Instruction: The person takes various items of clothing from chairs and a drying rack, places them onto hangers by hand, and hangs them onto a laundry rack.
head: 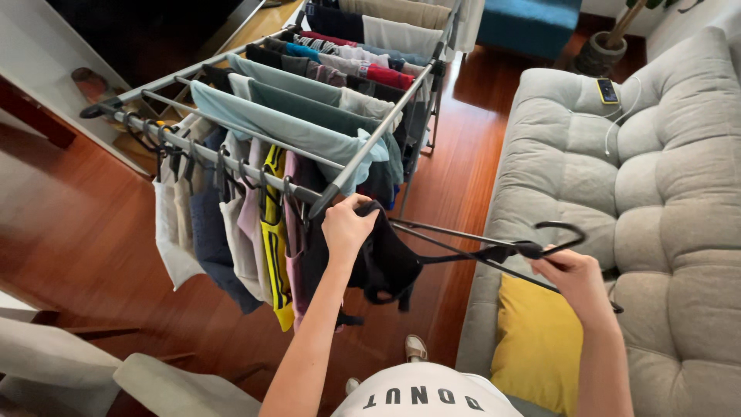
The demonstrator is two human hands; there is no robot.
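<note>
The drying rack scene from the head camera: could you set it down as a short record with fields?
Setting: a room with a wood floor and a grey sofa
Rack: a metal drying rack hung with clothes
Left hand: grip shut on a black garment beside the rack's corner
Right hand: grip shut on a black hanger, near its hook
Garment and hanger: the hanger's far end reaches into the garment
On the sofa: a yellow cushion, a phone with a white cable

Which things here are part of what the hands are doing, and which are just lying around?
In use:
left hand
black garment
right hand
black hanger
drying rack

Lying about:
grey sofa
yellow cushion
phone
plant pot
</note>
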